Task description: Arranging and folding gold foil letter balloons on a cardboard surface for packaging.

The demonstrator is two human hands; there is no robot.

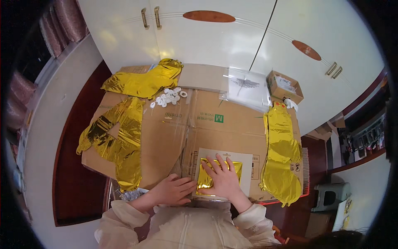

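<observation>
Work surface: flattened cardboard [166,143]. Piece in hand: a gold foil square [204,179] on a white card [246,174] with a hanger hole, at the near edge, in front of the person.

Grip: right hand [224,180] rests palm-down on the foil, fingers spread, pressing rather than grasping. Left hand [174,190] lies at the card's left edge, fingers together; cannot tell whether it pinches anything (the thumb side is unclear).

Progress, judged from layout: the foil sits flat and roughly centred on its card, so this piece looks well advanced. Cannot confirm whether a clear sleeve covers it.

Apparently left: larger foil shapes lie loose at upper left [143,81], left [129,141] and right [282,153], none on a card. The white rings [168,97] are heaped, and clear plastic sheets [251,93] lie at the far side; neither is being touched.
</observation>
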